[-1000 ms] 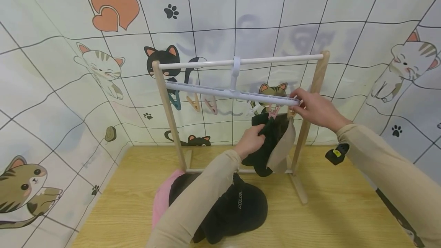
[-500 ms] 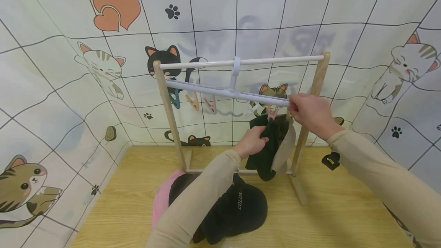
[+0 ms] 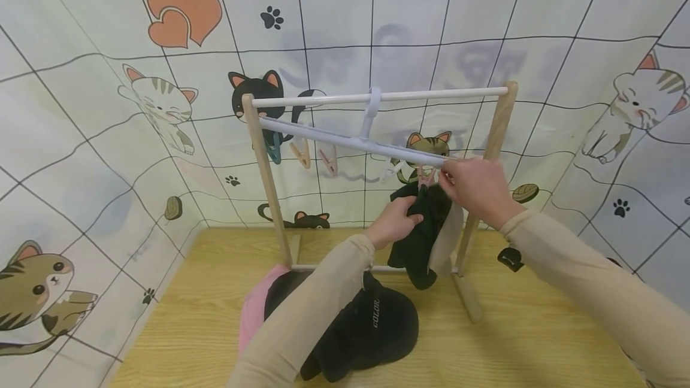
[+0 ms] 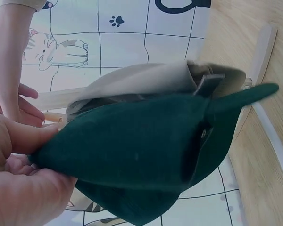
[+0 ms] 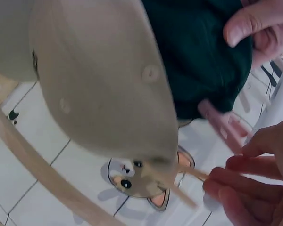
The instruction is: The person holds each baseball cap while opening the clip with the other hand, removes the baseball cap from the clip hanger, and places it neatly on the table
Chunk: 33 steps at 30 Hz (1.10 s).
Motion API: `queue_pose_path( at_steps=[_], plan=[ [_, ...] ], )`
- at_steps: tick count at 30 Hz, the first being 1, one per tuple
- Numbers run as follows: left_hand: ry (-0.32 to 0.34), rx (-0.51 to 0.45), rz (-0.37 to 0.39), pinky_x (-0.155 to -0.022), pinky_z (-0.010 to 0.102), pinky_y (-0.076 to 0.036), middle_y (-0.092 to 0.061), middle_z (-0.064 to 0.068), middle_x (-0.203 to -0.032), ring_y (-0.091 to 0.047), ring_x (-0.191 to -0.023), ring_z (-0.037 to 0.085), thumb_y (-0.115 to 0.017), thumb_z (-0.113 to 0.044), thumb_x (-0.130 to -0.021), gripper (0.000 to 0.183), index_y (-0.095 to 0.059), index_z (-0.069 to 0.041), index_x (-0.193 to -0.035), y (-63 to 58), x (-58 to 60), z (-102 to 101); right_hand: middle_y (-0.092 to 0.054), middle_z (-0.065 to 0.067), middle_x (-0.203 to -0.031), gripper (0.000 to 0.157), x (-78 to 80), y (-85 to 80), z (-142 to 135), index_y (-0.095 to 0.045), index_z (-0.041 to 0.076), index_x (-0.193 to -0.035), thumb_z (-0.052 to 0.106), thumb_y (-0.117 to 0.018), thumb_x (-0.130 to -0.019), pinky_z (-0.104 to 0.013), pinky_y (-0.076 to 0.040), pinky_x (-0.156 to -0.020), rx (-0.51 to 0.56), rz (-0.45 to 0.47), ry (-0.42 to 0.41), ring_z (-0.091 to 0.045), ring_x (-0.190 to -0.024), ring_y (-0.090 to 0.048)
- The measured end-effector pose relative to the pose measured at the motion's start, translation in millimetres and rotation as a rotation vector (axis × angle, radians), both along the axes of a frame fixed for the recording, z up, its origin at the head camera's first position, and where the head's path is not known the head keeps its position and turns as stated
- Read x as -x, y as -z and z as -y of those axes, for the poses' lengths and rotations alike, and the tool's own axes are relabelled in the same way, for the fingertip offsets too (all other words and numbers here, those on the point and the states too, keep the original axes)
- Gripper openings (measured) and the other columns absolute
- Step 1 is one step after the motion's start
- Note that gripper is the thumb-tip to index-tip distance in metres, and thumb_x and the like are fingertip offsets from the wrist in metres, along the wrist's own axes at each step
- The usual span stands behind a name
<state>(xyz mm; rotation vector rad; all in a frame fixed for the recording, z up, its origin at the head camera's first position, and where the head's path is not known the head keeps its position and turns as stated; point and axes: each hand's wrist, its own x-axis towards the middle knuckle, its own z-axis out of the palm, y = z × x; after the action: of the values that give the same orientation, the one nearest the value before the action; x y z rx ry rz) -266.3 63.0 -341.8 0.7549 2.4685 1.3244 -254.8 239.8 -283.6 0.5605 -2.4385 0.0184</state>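
A dark green cap (image 3: 417, 238) hangs under the right half of the pale hanger (image 3: 345, 138), a pink clothespin (image 5: 224, 127) at its upper edge. My left hand (image 3: 396, 220) pinches the cap's edge between thumb and fingers. Beside it hangs a beige cap (image 5: 101, 84), with a tan clothespin (image 5: 172, 183) at its edge. My right hand (image 3: 477, 187) is at the hanger's lowered right end. In the right wrist view its fingertips come right up to the pink and tan clothespins; I cannot tell whether they pinch either one.
A wooden rack (image 3: 264, 172) with a white top rail (image 3: 442, 95) carries the hanger. Teal, orange and pink clothespins (image 3: 329, 162) hang on its left half. A black cap (image 3: 385, 325) and something pink (image 3: 257, 304) lie on the wooden table (image 3: 528, 316) in front.
My right hand has slid left and down along the hanger's end. The hanger tilts more, its left end higher and right side lower. My left hand keeps its pinch on the green cap.
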Motion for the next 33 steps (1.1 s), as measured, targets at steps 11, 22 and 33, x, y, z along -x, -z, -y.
queue_pose_path(
  at_steps=[11,22,33],
  plan=[
    [0.039,0.033,-0.027,-0.104,0.031,-0.035,-0.044,0.014,-0.145,-0.040,-0.133,0.024,-0.050,-0.007,-0.100,0.044,-0.042,0.003,-0.142,-2.9,0.7,-3,-0.034,0.000,-0.041,0.043,4.1,-16.9,11,-0.057,0.006,-0.056,0.027,-0.062,-0.093,-0.028,-0.019,-0.037,-0.010,0.100,0.095,-0.017,-0.035,-0.032],
    [0.054,0.037,-0.002,-0.101,0.030,-0.039,-0.047,0.013,-0.143,-0.043,-0.131,0.023,-0.048,-0.006,-0.101,0.041,-0.044,0.003,-0.141,-3.7,0.0,1,-0.035,0.003,-0.041,0.047,12.8,-33.0,17,-0.059,0.012,-0.052,0.035,-0.062,-0.092,-0.026,-0.018,-0.037,0.028,0.359,0.116,-0.013,-0.035,-0.028],
    [0.040,0.047,-0.047,-0.102,0.030,-0.038,-0.048,0.013,-0.142,-0.044,-0.130,0.023,-0.046,-0.002,-0.100,0.040,-0.046,0.003,-0.139,-1.0,1.7,9,-0.039,0.002,-0.042,0.042,16.0,-38.1,24,-0.061,0.010,-0.055,0.033,-0.060,-0.090,-0.025,-0.021,-0.037,0.051,0.475,0.138,-0.012,-0.037,-0.029]
  ],
)
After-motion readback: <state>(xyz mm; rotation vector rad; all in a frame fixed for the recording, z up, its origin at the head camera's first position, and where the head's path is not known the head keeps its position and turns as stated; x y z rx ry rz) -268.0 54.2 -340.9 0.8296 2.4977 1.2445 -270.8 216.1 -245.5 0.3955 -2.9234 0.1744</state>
